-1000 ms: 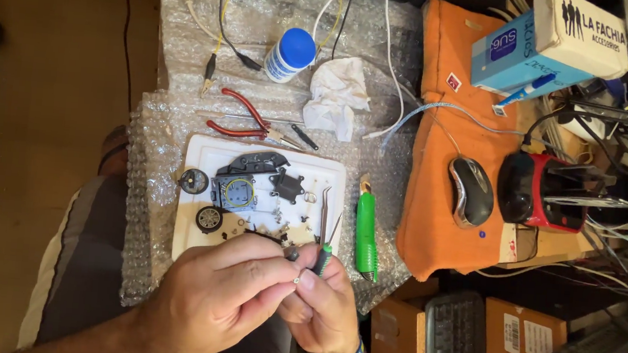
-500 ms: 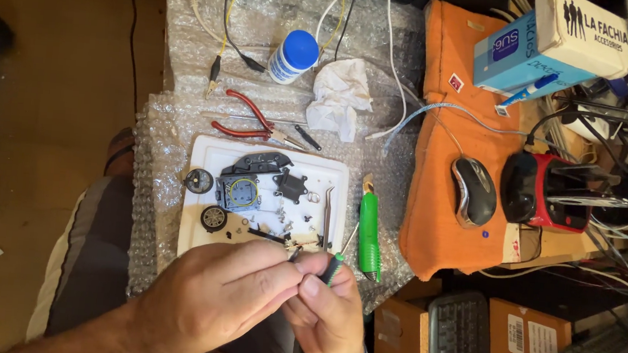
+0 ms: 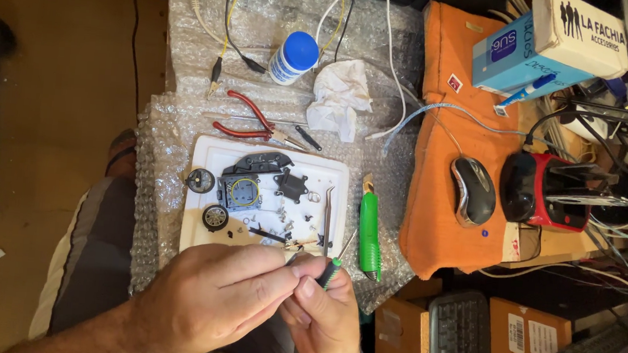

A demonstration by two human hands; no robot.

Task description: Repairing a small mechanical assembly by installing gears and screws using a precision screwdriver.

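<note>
My left hand (image 3: pixel 212 300) and my right hand (image 3: pixel 328 318) meet just below a white tray (image 3: pixel 210 152) that lies on bubble wrap. The fingertips of my left hand pinch a small part that they mostly hide. A thin screwdriver with a green and black handle (image 3: pixel 335 265) is held in my right hand, its tip pointing up over the tray edge. On the tray lie dark plastic mechanism pieces (image 3: pixel 258 165), two small wheels (image 3: pixel 215 217), tiny screws and a pair of tweezers (image 3: pixel 328 215).
A green utility knife (image 3: pixel 369 234) lies right of the tray. Red pliers (image 3: pixel 247 121), a blue-capped bottle (image 3: pixel 294 55) and a crumpled tissue (image 3: pixel 340 95) sit above it. To the right are an orange cloth (image 3: pixel 442 97), a mouse (image 3: pixel 473 190), boxes, cables and a keyboard (image 3: pixel 459 340).
My hands stay pressed together at the tray's near edge. The screwdriver's handle and shaft now show more clearly above my right fingers.
</note>
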